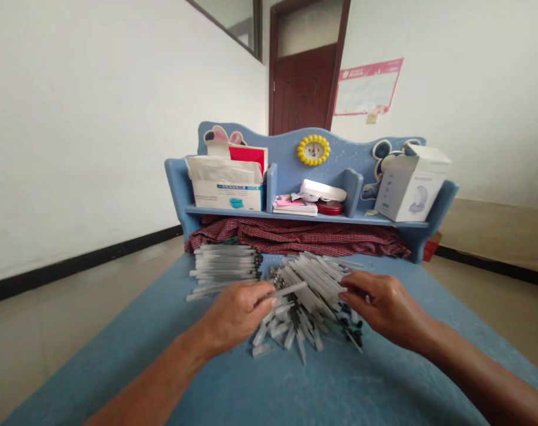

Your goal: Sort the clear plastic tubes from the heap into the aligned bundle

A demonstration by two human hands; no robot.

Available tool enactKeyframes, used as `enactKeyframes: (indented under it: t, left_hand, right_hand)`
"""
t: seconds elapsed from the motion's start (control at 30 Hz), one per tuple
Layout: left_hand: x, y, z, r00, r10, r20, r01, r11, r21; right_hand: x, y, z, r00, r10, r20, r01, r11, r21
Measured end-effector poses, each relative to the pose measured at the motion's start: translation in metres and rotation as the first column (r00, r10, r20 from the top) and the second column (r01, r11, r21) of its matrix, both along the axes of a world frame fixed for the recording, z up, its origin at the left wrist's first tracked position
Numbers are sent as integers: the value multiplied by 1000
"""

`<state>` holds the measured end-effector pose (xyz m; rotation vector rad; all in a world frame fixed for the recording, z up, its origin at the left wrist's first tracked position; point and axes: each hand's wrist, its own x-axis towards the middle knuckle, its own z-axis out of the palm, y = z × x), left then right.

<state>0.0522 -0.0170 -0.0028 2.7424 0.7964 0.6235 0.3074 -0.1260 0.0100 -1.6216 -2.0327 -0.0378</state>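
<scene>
My left hand (242,310) is closed, with thumb and fingers pinching one translucent pen barrel (292,289) that points to the right over a loose pile. That pile holds many frosted pen barrels (311,278), shorter clear caps (280,328) and dark small parts (355,331). At the pile's right edge is my right hand (384,302), its fingers curved and thumb apart from the index finger, close to the barrel ends. Left of the pile, behind my left hand, lies a neat stack of pens (226,263) with dark tips to the right.
The blue table (269,390) carries a raised shelf (313,222) along its back. On it stand a face-mask box (226,192), a white box (413,186), papers (295,206) and a red round tin (329,208). Folded checked cloth (304,236) lies beneath.
</scene>
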Motion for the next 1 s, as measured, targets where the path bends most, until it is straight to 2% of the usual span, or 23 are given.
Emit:
enactKeyframes:
  t: [0.07, 0.13, 0.27, 0.33, 0.43, 0.6, 0.77, 0.83, 0.9, 1.0]
  left_hand:
    - [2, -7, 1, 998, -62, 18, 62, 998, -21]
    - [4, -14, 2, 993, -114, 29, 115, 993, -37]
    - [5, -22, 8, 986, -167, 27, 168, 983, -70]
    - [2, -19, 11, 987, -162, 24, 163, 982, -99]
    - [-6, -10, 16, 995, -95, 41, 101, 979, -176]
    - [-13, -1, 17, 998, -36, 46, 50, 933, -356]
    - [-9, -5, 15, 993, -42, 112, 97, 835, -542]
    - [-8, -7, 15, 990, -81, 119, 138, 764, -630]
    - [-5, -12, 16, 983, -155, 103, 181, 671, -719]
    - [4, -29, 23, 966, -250, 70, 204, 565, -799]
  right_hand:
    - [-15, 3, 5, 990, 114, 86, -121, 990, 73]
    - [-31, 7, 9, 950, 212, 228, -237, 968, 87]
    - [-53, 14, 14, 857, 278, 433, -321, 947, 29]
    - [-52, 17, 17, 854, 281, 438, -307, 952, -12]
    - [-40, 22, 23, 893, 269, 362, -266, 962, -59]
    - [-29, 27, 30, 925, 265, 272, -238, 963, -127]
    - [-36, 21, 31, 920, 286, 268, -248, 954, -167]
    - [-37, 15, 31, 903, 322, 284, -279, 943, -184]
    - [-38, 6, 30, 882, 360, 304, -311, 930, -199]
    - [-36, -15, 30, 858, 401, 321, -349, 913, -210]
